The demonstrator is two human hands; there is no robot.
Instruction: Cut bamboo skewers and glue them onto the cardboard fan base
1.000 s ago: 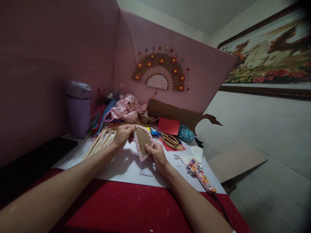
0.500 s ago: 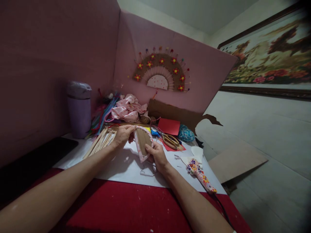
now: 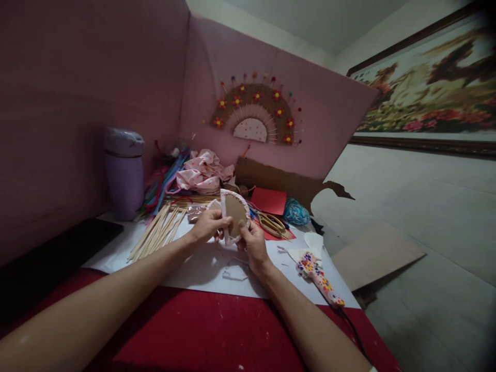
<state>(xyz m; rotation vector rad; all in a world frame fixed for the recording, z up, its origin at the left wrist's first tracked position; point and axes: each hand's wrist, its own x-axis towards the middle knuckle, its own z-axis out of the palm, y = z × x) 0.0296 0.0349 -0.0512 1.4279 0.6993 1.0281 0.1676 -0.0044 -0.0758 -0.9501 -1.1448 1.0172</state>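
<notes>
Both my hands hold a half-round cardboard piece (image 3: pixel 234 211) edged in pink fabric, raised upright above the white sheet (image 3: pixel 201 266). My left hand (image 3: pixel 207 227) pinches its lower left edge. My right hand (image 3: pixel 251 243) grips its lower right edge, thumb on the brown face. A bundle of thin wooden sticks (image 3: pixel 157 232) lies just left of my left hand.
A lilac flask (image 3: pixel 124 173) stands at the back left. Pink cloth (image 3: pixel 203 173), scissors (image 3: pixel 271 225), red paper (image 3: pixel 269 201) and blue yarn (image 3: pixel 296 212) crowd the back. A flower-patterned glue gun (image 3: pixel 320 279) lies at the right. A fan-shaped craft (image 3: pixel 256 111) hangs on the pink board.
The cardboard piece has been turned more upright and lifted. My left hand slid from its top edge down to its lower left edge, close to my right hand.
</notes>
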